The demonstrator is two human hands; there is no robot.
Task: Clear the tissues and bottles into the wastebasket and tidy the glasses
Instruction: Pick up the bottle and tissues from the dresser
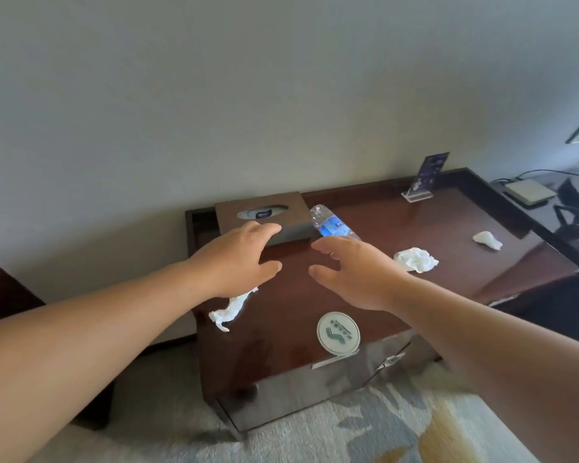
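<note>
The bottle [331,225] lies near the table's [448,235] back edge, its long axis slanting from back-left to front-right, while the left hand [238,259] and right hand [358,272] hover wide open, empty.

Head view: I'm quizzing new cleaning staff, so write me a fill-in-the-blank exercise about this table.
1. The plastic bottle lies on its ____ beside the tissue box.
2. Its label is coloured ____.
3. The twisted tissue lies partly under the ____ wrist.
4. The left hand and the right hand both hold ____.
Missing words: side; blue; left; nothing.
</note>
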